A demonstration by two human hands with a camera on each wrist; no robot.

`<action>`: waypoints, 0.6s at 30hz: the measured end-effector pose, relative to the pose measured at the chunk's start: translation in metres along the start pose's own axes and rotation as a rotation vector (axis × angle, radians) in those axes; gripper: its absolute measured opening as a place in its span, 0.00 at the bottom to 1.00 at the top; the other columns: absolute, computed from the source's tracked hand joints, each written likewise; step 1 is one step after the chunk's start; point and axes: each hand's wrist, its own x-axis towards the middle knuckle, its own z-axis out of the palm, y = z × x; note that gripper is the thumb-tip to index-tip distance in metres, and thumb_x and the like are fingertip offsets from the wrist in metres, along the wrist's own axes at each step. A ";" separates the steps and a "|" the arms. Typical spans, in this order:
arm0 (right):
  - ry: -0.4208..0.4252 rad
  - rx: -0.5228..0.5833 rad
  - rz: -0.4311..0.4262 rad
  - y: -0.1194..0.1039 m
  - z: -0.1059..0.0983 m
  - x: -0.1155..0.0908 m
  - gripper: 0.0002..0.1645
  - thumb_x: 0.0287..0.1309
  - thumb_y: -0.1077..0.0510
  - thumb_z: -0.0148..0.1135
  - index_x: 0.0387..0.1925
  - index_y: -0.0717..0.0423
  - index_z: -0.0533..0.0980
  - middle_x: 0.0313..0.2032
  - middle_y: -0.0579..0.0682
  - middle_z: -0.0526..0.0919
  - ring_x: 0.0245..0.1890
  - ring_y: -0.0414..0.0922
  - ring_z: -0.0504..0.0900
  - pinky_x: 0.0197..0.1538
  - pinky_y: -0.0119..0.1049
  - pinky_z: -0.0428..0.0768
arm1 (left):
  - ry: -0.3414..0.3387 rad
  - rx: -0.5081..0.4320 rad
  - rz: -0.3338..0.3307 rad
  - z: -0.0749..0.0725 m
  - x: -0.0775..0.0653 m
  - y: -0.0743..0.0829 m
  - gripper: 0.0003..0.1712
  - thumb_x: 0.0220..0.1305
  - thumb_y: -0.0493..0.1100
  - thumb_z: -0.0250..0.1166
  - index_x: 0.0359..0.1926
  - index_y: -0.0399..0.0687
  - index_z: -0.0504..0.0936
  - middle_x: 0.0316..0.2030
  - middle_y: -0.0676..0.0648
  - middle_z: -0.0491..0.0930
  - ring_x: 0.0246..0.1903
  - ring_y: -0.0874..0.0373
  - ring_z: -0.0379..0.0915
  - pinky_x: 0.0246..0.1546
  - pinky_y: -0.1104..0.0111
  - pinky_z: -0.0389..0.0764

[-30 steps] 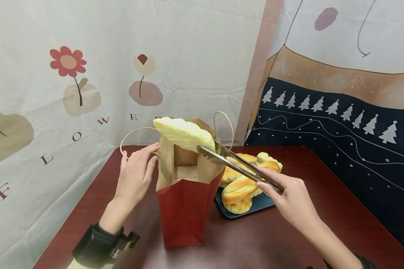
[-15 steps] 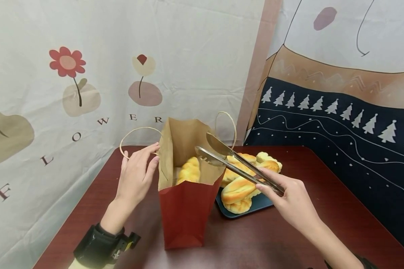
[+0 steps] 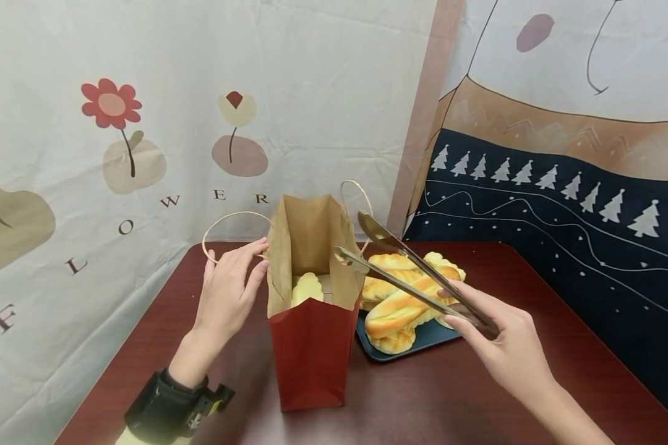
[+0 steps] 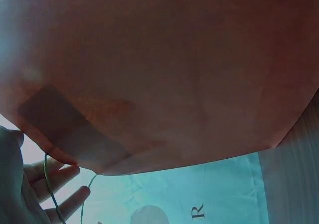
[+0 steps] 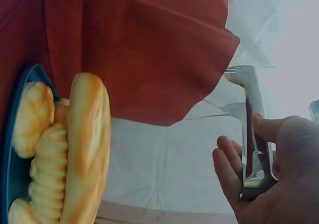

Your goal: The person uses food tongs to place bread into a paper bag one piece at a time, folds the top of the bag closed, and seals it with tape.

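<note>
My left hand (image 3: 228,287) rests its fingertips on the left side of a red paper bag (image 3: 312,358), fingers loosely extended. A thin bag handle (image 4: 47,176) runs across its fingers in the left wrist view. The bag stands upright, its mouth spread. Inside lies a pale yellow bread (image 3: 308,288), its lower part hidden by the front wall. My right hand (image 3: 509,346) grips metal tongs (image 3: 423,266) between thumb and fingers. The tongs' tips are apart with nothing between them, at the bag's right rim.
A dark blue tray (image 3: 423,342) with several breads (image 3: 403,307) piled on it sits right of the bag. All stand on a reddish-brown table (image 3: 440,395). Printed cloth (image 3: 323,111) hangs behind and to the right.
The pale bread has left the tongs and dropped into the bag. The tongs have spread, and the right hand has moved right. The bag has shifted slightly right; the left hand stays beside it.
</note>
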 end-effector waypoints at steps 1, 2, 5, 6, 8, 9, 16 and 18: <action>0.008 0.005 0.003 0.001 -0.003 -0.001 0.37 0.45 0.70 0.70 0.59 0.49 0.74 0.44 0.44 0.86 0.40 0.26 0.83 0.37 0.19 0.80 | 0.001 -0.002 0.000 0.000 0.000 0.000 0.20 0.69 0.52 0.54 0.58 0.54 0.76 0.60 0.55 0.75 0.60 0.53 0.69 0.64 0.36 0.48; 0.017 0.007 0.000 0.002 -0.005 -0.003 0.37 0.45 0.71 0.70 0.60 0.50 0.74 0.45 0.46 0.86 0.41 0.26 0.83 0.37 0.19 0.79 | 0.001 -0.002 0.000 0.000 0.000 0.000 0.20 0.69 0.53 0.54 0.58 0.54 0.76 0.60 0.55 0.75 0.60 0.53 0.69 0.64 0.36 0.48; 0.043 0.006 0.004 0.005 -0.012 -0.007 0.38 0.44 0.74 0.69 0.60 0.53 0.73 0.46 0.49 0.85 0.41 0.27 0.83 0.39 0.18 0.79 | 0.005 -0.004 0.001 0.000 0.000 0.000 0.20 0.69 0.53 0.54 0.58 0.54 0.76 0.60 0.54 0.76 0.59 0.53 0.69 0.64 0.36 0.48; 0.049 -0.001 0.005 0.006 -0.014 -0.008 0.38 0.44 0.74 0.69 0.60 0.53 0.73 0.47 0.47 0.85 0.41 0.27 0.83 0.39 0.18 0.79 | 0.005 -0.005 0.002 0.000 0.000 0.000 0.20 0.69 0.53 0.54 0.58 0.54 0.76 0.60 0.54 0.76 0.59 0.53 0.69 0.64 0.36 0.48; 0.055 -0.009 0.029 0.008 -0.019 -0.011 0.39 0.45 0.74 0.68 0.61 0.53 0.73 0.48 0.40 0.84 0.42 0.27 0.83 0.41 0.18 0.78 | 0.002 -0.005 0.003 0.000 0.000 0.001 0.20 0.69 0.53 0.54 0.58 0.54 0.76 0.60 0.54 0.75 0.60 0.53 0.69 0.64 0.35 0.48; 0.057 -0.017 0.038 0.009 -0.020 -0.013 0.39 0.45 0.74 0.68 0.61 0.52 0.72 0.49 0.37 0.83 0.42 0.27 0.83 0.41 0.17 0.78 | 0.000 -0.006 0.003 0.000 0.000 0.001 0.20 0.69 0.53 0.54 0.58 0.54 0.76 0.60 0.54 0.75 0.60 0.53 0.69 0.64 0.35 0.47; 0.060 -0.064 0.012 0.018 -0.028 -0.027 0.39 0.44 0.74 0.69 0.60 0.54 0.73 0.48 0.37 0.84 0.43 0.26 0.82 0.43 0.15 0.76 | -0.009 -0.001 -0.004 -0.001 0.000 0.002 0.21 0.70 0.54 0.52 0.58 0.54 0.76 0.61 0.55 0.75 0.60 0.53 0.69 0.64 0.36 0.47; 0.057 -0.086 0.011 0.020 -0.029 -0.030 0.39 0.43 0.73 0.70 0.61 0.54 0.73 0.48 0.38 0.84 0.42 0.25 0.82 0.43 0.14 0.76 | -0.012 -0.001 -0.005 -0.001 0.000 0.002 0.21 0.70 0.54 0.52 0.58 0.54 0.76 0.61 0.54 0.75 0.60 0.53 0.69 0.64 0.36 0.47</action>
